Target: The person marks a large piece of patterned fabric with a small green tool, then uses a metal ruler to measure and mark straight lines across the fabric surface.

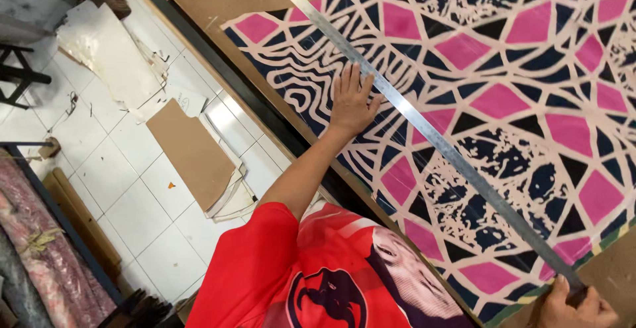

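L hand (352, 101) flat by steel ruler (424, 128), R hand (575, 308) gripping end

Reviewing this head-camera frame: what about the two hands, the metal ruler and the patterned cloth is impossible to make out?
- Right hand: cut off by the bottom edge; whether it holds a tool at the ruler's end is unclear.
- Long metal ruler: its far end runs off the top edge; markings too small to make out.
- Patterned cloth: extends past the top and right edges, full size unknown.
- Left hand: lies flat by the ruler; its palm side is hidden.
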